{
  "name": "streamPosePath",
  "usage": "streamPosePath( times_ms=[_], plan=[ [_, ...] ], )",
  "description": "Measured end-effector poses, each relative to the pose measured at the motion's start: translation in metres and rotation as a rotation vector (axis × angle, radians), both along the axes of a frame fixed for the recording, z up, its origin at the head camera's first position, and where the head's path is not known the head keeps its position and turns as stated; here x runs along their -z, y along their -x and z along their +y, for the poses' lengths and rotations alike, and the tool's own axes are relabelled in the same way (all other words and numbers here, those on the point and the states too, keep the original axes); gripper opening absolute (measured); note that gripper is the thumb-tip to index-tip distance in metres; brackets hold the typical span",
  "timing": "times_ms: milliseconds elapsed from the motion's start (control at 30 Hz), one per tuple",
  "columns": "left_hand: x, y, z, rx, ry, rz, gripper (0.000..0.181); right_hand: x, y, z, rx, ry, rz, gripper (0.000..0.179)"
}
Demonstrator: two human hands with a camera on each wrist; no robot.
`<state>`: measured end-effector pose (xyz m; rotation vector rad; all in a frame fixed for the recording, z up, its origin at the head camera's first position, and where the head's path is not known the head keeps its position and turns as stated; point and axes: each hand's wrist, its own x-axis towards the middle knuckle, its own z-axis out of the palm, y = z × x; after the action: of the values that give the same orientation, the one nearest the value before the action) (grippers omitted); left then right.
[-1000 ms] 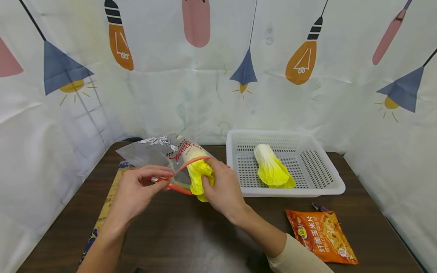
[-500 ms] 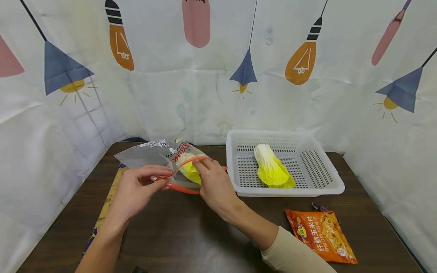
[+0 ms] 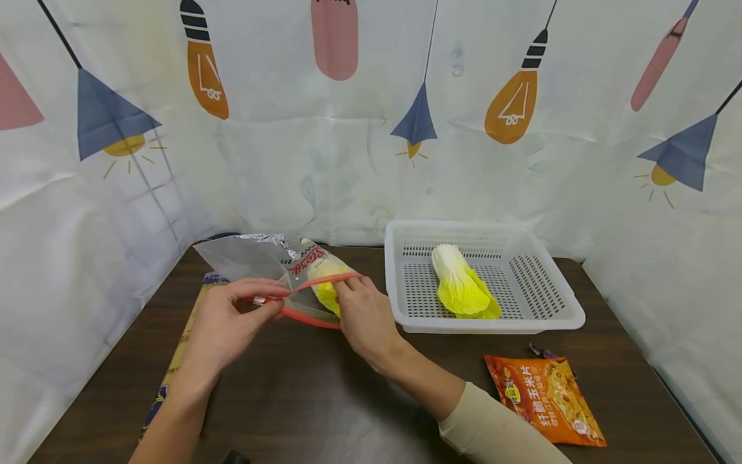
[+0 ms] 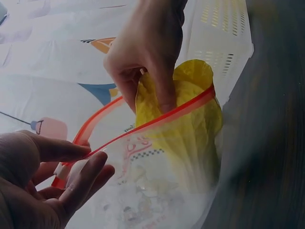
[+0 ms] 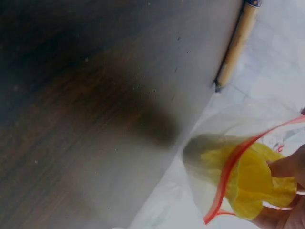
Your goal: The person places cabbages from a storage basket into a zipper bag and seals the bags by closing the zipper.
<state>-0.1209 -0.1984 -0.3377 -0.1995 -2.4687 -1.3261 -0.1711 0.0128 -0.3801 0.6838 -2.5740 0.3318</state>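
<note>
A clear zip bag (image 3: 246,258) with a red-edged mouth is held up above the table. At one end of that mouth, my left hand (image 3: 226,325) pinches the red zip strip between thumb and fingers. My right hand (image 3: 371,325) reaches into the opening and grips the yellow leafy end of a small napa cabbage (image 4: 190,124). Most of this cabbage lies inside the bag, its leaf tips level with the red rim in the left wrist view. A second napa cabbage (image 3: 464,283) lies in a white plastic basket (image 3: 493,327) to the right.
An orange snack packet (image 3: 545,399) lies at the front right, with a small purple wrapper (image 3: 543,352) behind it. A long yellow-and-blue box (image 3: 188,335) runs along the left side of the dark table (image 3: 301,406). A printed curtain (image 3: 348,174) hangs behind.
My right hand has moved a little left and pushed the cabbage deeper into the bag; leaves that hung out of the mouth are now mostly inside. The left hand has barely moved.
</note>
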Motion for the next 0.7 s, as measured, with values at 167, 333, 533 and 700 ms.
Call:
streamPosePath(
  times_ms=[167, 333, 533, 700],
  plan=[
    [0.000, -0.002, 0.005, -0.171, 0.123, 0.067, 0.013, 0.000, -0.003, -0.001, 0.027, -0.052, -0.056, 0.028],
    [0.000, -0.004, 0.011, -0.299, 0.149, 0.096, 0.016, -0.002, -0.004, -0.002, 0.047, -0.085, -0.133, 0.032],
    [0.006, -0.002, 0.016, -0.309, 0.115, 0.244, 0.018, -0.002, -0.006, -0.003, 0.066, -0.083, -0.187, 0.033],
    [0.009, 0.000, 0.017, -0.322, 0.121, 0.288, 0.017, -0.003, -0.007, -0.002, 0.067, -0.073, -0.225, 0.038]
  ],
)
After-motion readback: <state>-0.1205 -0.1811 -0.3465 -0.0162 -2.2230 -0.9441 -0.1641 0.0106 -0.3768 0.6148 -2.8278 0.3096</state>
